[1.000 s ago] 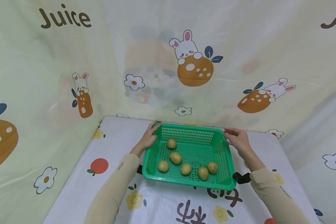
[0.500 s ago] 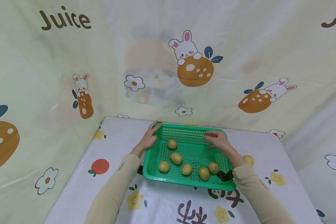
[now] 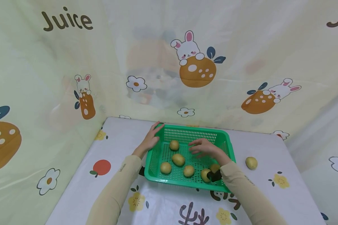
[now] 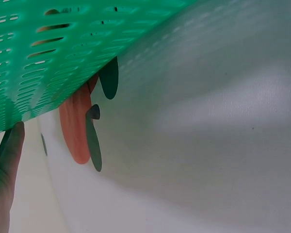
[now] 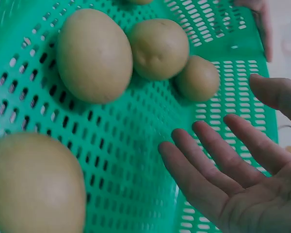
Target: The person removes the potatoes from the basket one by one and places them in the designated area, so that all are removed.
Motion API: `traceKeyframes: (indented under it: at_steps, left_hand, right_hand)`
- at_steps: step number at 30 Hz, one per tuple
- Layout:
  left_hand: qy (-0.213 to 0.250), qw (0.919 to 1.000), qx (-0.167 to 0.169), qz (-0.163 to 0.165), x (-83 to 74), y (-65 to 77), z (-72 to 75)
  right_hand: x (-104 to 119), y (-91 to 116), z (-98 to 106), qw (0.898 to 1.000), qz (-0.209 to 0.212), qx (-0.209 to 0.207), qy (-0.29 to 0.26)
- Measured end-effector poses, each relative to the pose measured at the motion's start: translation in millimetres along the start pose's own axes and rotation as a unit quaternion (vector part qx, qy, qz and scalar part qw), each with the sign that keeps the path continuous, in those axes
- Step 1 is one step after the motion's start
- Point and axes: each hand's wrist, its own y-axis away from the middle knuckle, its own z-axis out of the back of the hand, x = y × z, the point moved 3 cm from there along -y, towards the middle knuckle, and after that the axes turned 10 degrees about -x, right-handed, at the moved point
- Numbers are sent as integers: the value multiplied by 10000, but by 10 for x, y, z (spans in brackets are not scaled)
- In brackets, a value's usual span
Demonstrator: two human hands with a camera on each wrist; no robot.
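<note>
Print on the beige fabric sleeve (image 3: 111, 187) is too small to read; dark characters (image 3: 189, 214) on the white patterned desk (image 3: 157, 212) are partly cut off. The right hand (image 3: 204, 148), spread and holding nothing, has swung from the rim to above the inside of the green perforated plastic basket (image 3: 183, 183), bringing the six rounded yellow-brown potatoes (image 3: 178, 160) within reach and fully uncovering a lone potato (image 3: 251, 163) outside. The left hand (image 3: 150, 140) rests extended fingers on the far-left rim. The pale backdrop (image 3: 157, 18) reads "Juice".

There is passing room between the basket (image 3: 186, 185) and the lone potato (image 3: 251, 163) at right; inside, six potatoes (image 3: 178, 159) obstruct the left and near parts.
</note>
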Motion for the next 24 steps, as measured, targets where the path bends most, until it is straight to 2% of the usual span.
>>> traceKeyframes:
  at_steps: [4,12,24]
  left_hand:
    - [-22,10000,11,-17,3,-2,-1]
    - [24,10000,7,-42,13,-15,5]
    - [45,10000,-25,-43,2,-2,5]
  right_hand:
    - [10,-12,-121,9997,-12,162,190]
    - [-16,-60,-320,9984,-45,528,205]
    - [-59,-151,-480,9981,-380,403,281]
